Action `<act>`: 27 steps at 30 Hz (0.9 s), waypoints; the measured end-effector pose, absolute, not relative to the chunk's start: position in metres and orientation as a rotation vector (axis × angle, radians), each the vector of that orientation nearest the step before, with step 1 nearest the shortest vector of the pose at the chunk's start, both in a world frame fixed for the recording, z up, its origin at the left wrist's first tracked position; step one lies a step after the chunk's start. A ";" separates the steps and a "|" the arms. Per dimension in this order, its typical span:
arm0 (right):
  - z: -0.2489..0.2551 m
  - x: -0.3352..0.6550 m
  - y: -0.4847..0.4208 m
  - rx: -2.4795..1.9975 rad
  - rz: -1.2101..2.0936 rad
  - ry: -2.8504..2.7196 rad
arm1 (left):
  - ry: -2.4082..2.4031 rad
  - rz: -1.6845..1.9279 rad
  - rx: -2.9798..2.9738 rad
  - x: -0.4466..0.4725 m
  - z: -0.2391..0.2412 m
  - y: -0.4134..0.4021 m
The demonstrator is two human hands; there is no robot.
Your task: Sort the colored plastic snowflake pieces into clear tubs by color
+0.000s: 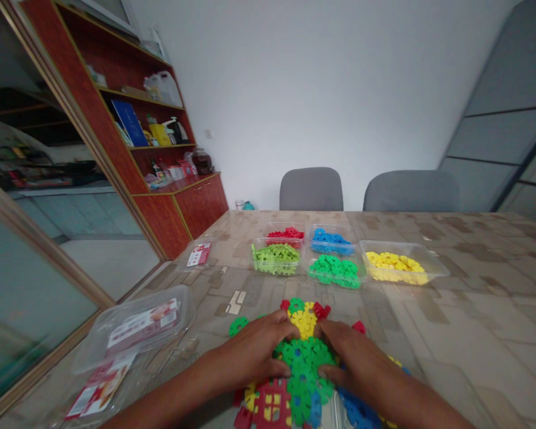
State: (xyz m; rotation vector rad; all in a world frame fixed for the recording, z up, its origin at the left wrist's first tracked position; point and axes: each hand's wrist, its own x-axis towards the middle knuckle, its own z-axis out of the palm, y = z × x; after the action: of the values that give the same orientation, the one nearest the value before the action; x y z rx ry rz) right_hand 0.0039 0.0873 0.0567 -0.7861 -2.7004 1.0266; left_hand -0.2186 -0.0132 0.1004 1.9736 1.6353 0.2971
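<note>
A build of interlocking plastic discs and pieces lies on the table close in front of me, green in the middle with yellow and red at its far end. My left hand grips its left side, thumb bent in against the green discs. From the right, my right hand grips the opposite side, its thumb on the green part. A red window-like lattice piece shows below my left hand. Blue pieces show under my right forearm. Most of my fingertips are hidden behind the build.
Clear tubs hold red, light green, blue, green and yellow pieces beyond the build. Plastic lids lie at left. Two grey chairs stand at the far table edge.
</note>
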 end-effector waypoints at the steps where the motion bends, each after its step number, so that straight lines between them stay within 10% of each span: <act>1: 0.057 0.003 0.086 -0.799 1.044 -2.678 | 1.629 0.298 1.975 -0.218 0.101 -0.013; 16: 0.075 0.004 0.104 -0.625 1.381 -2.450 | 1.658 0.579 1.964 -0.222 0.097 -0.007; 27: 0.113 0.020 0.173 -0.903 0.929 -2.263 | 1.771 1.019 1.921 -0.222 0.124 0.038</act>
State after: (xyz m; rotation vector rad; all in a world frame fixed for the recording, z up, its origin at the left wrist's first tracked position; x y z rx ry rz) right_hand 0.0196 0.1728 0.1134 -0.9030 -2.2629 0.9292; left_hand -0.2219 0.0384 0.1244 1.9215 1.7710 1.0186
